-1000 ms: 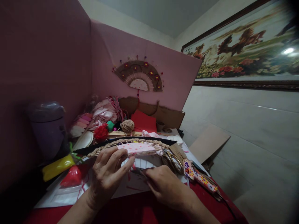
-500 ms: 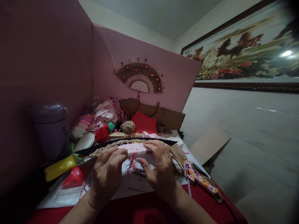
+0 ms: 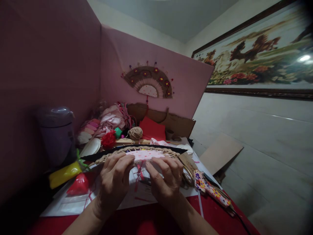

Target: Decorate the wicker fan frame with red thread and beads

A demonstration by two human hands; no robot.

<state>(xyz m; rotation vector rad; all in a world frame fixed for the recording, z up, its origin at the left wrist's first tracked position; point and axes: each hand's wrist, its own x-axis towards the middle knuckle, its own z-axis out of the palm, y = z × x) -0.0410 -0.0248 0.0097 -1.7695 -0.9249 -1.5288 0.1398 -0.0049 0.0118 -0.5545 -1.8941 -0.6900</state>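
Observation:
A handmade fan lies flat-tilted before me, with a black outer band (image 3: pixel 171 149), a braided cord arc and thin sticks. At its base is a white half-round cloth piece with pink dots (image 3: pixel 144 155). My left hand (image 3: pixel 116 178) grips the fan at the left end of this piece, fingers bent over the top. My right hand (image 3: pixel 166 178) grips the right end the same way, thumb along the near edge. Between the hands a red ribbon tassel (image 3: pixel 139 174) hangs from the base. A dark tool under it is partly hidden.
To the right lie scissors (image 3: pixel 187 176) and a flower-patterned glue gun (image 3: pixel 212 192) with a cord. At left are a yellow packet (image 3: pixel 65 174), a red packet (image 3: pixel 80 184) and a purple bin (image 3: pixel 57 137). Behind stand a twine ball (image 3: pixel 135 133) and red sheets (image 3: pixel 153 129).
My right hand has shifted its fingers lower and to the right along the dotted cloth, its thumb moving up to the edge. My left hand stays about the same.

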